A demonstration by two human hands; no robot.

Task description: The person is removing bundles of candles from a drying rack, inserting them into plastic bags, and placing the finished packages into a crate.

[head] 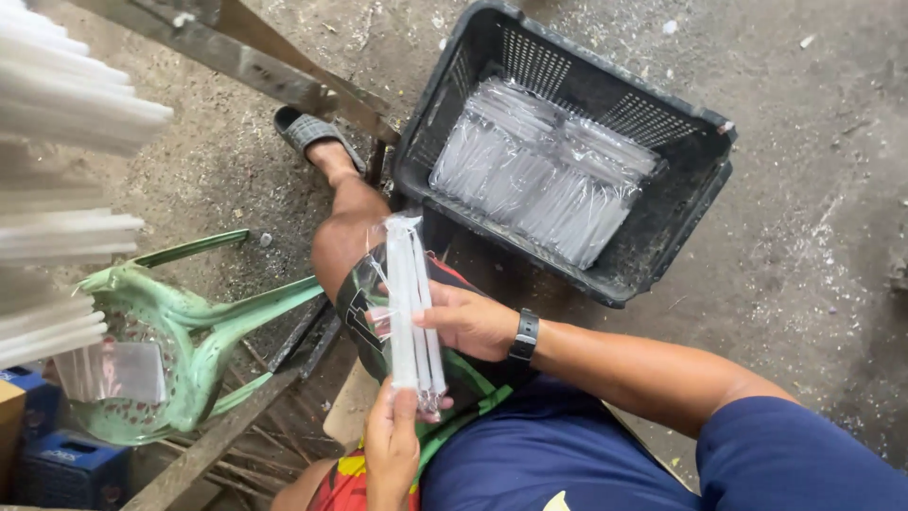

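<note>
Both the left hand [391,447] and the right hand [470,320] gripped a clear plastic bag of long white candles [409,312] over the lap, near a black slatted plastic crate [695,203] of similar packs.

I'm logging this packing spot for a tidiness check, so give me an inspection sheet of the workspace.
Surface: gritty concrete floor, littered with small debris.
Job's things: clear bag of white sticks, held over the lap.
Clutter: black crate holding filled clear bags; overturned green plastic chair; white sticks stacked at left.
Hands: left hand grips the bag's lower end; right hand steadies its side.
Cables: nothing seen.
Surroundings: wooden beams; blue boxes.
</note>
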